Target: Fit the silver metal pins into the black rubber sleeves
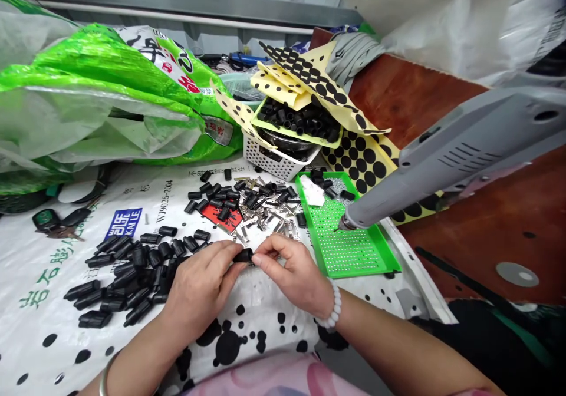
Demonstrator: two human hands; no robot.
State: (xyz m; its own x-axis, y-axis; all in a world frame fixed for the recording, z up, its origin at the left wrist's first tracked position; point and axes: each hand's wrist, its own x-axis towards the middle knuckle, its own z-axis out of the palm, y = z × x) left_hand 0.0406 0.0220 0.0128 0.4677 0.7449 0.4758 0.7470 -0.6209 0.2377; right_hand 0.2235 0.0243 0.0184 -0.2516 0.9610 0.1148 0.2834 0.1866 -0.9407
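- Left hand: thumb and fingers closed round a short black tube, which lies roughly level between the two hands, in front of the metal clips.
- Right hand: thumb and forefinger brought together at the tube's right end, apparently touching it; whether they pinch the tube itself or a small part hidden between them cannot be told.
- Surroundings: a heap of black pieces lies beside the left hand; more lie among the clips and partly over a red card. A green tray stands to the right, with the tip of a powered screwdriver over it.
- Risk of slipping: the tube looks smooth and is held by the fingertips, so uneven pressure from the hands could twist it loose and send it among its likes.
- Risk of misalignment: the fingers cover both ends, so a crooked fit could pass unseen.
- Risk of disturbance: a wide swing of the right forearm might knock the tray and scatter its small contents.
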